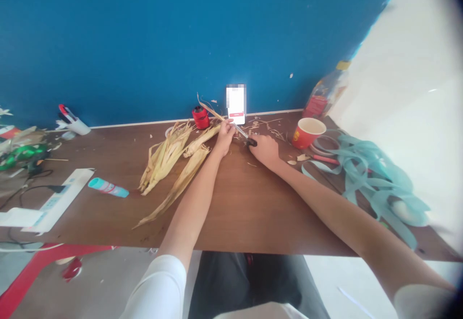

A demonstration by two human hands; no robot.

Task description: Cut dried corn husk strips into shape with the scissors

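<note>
My left hand (224, 136) is closed around a dry corn husk strip (209, 109) that sticks up and back toward the blue wall. My right hand (265, 149) grips black-handled scissors (248, 139), whose blades point left toward the husk by my left hand. A pile of pale dry corn husks (170, 162) lies on the brown table (238, 213) just left of my left forearm. Small husk scraps (265, 125) are scattered behind my hands.
A red paper cup (307, 132) stands right of my right hand. Teal ribbon loops (369, 169) spread at the right. A red spool (200, 117) and a lit phone (236, 103) lean by the wall. A teal tube (107, 187) and power strip (60, 198) lie left.
</note>
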